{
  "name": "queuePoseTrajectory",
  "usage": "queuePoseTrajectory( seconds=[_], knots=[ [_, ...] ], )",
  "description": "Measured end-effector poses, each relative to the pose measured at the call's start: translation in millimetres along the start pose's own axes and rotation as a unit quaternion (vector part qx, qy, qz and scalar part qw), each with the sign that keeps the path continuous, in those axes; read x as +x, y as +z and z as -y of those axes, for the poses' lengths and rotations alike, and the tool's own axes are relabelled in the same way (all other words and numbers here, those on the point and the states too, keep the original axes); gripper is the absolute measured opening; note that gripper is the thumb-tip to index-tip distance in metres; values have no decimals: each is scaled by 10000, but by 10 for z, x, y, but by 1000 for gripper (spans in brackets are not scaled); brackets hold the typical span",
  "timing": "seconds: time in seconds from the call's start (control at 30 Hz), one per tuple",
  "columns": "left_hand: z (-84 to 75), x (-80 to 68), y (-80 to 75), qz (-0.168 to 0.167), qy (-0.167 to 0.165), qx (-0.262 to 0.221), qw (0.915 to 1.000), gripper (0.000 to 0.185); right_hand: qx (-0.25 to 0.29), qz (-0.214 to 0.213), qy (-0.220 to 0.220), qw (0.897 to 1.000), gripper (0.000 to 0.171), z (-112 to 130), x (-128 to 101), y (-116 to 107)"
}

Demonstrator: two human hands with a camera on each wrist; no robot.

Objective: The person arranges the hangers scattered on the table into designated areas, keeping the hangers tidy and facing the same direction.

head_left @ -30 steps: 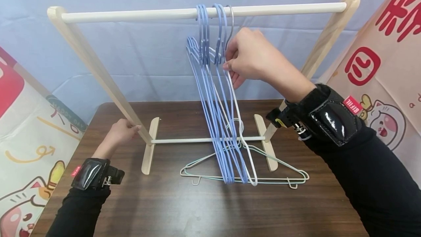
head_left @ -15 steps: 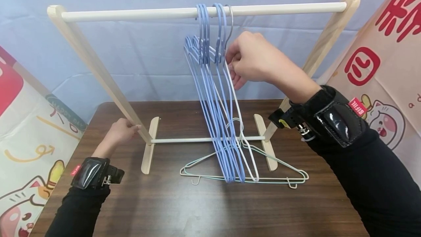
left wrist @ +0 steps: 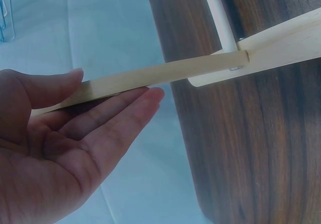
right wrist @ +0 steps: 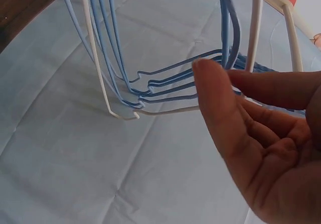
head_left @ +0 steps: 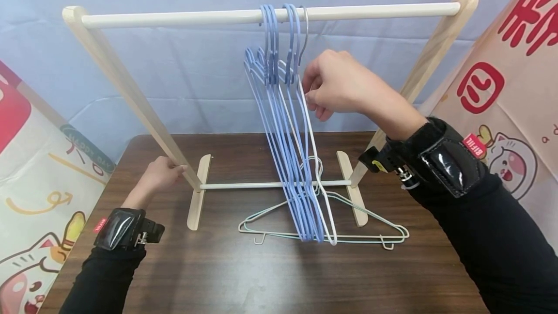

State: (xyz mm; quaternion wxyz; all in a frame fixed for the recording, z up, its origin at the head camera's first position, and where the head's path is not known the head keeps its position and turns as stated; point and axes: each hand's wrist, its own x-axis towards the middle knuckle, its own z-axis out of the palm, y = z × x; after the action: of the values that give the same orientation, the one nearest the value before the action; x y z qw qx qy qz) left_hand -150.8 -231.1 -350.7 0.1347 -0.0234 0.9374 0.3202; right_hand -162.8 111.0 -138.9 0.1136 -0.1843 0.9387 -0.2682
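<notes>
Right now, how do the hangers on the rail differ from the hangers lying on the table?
The hanging hangers are mostly blue, with a white one at the right; the table hangers are pale green and white. The hanging hangers dangle upright from the top rail, seen edge-on; the table hangers lie flat, their triangle in full view. The right hand is at the hanging hangers; no hand touches the table hangers. Both are thin wire.

I see the rack (head_left: 270,13) standing on the table (head_left: 226,275), its top rail running left to right. The hangers (head_left: 283,125) hang bunched right of the rail's middle. More hangers (head_left: 383,236) lie flat on the table under them, in front of the lower crossbar (head_left: 244,186). My left hand (head_left: 159,176) rests on the rack's left leg (head_left: 131,96); my right hand (head_left: 337,84) is just right of the hanging bunch.
</notes>
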Motion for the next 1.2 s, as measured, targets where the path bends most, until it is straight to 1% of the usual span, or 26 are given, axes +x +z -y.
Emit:
queuePoseTrajectory(
  seconds=[0.2, 0.3, 0.43, 0.57, 0.73, 0.9, 1.2],
  knots=[
    [-1, 1, -4, 25, 16, 35, 10000, 39, -553, 0, -39, 9985, 18, -62, -24, 13],
    [0, 2, -6, 38, 23, 45, 10000, 39, -943, -34, -88, 9955, 15, -108, -38, 30],
    [1, 0, -7, 65, -1, 44, 10000, 40, -1297, -75, -114, 9915, 10, -188, -46, 63],
    [-2, -3, -6, 63, 3, 62, 10000, 40, -1402, -120, -98, 9900, 8, -287, -54, 98],
    [-6, -3, -6, 47, 11, 77, 10000, 40, -1274, -127, 39, 9918, 8, -417, -64, 155],
    [-4, -10, -9, 49, 48, 67, 10000, 39, -1109, -39, 138, 9937, 7, -551, -59, 239],
    [4, -19, -12, 24, 76, 9, 10000, 39, -989, 174, 311, 9945, 7, -819, -41, 419]
  ],
)
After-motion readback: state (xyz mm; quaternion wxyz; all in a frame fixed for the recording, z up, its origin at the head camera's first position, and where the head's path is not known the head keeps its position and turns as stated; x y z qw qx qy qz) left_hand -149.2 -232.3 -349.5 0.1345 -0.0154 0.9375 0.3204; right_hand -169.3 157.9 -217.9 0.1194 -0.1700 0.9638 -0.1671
